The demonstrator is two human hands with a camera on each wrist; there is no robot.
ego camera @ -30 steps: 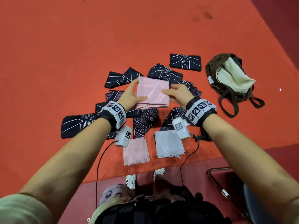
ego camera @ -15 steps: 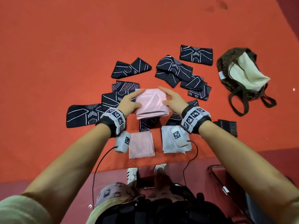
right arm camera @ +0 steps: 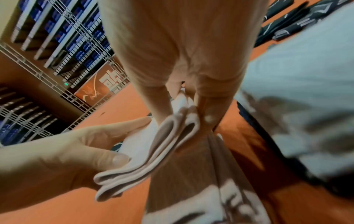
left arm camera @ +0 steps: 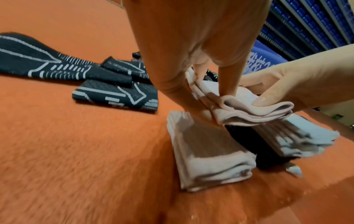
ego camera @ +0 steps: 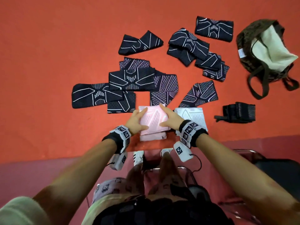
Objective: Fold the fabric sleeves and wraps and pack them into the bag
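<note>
The folded pink sleeve [ego camera: 153,121], gripped by left hand [ego camera: 135,122] and right hand [ego camera: 170,119], is now brought over the pink pile [ego camera: 153,137], ready for stacking

Floor [ego camera: 65,46]: orange-red, with a darker maroon strip near the feet. Scattered sleeves [ego camera: 131,79]: black with white line and lattice patterns. Folded sleeve [ego camera: 153,120]: pale pink, faint white lines. Folded stack [ego camera: 193,115]: light grey-white. Bag [ego camera: 246,46]: dark brown, cream lining.

The held pink sleeve [ego camera: 153,120] hides most of the pink pile [ego camera: 152,136] under it. The right wrist covers part of the grey pile [ego camera: 193,115]. The bag [ego camera: 248,46] is cut by the picture's right edge.
</note>
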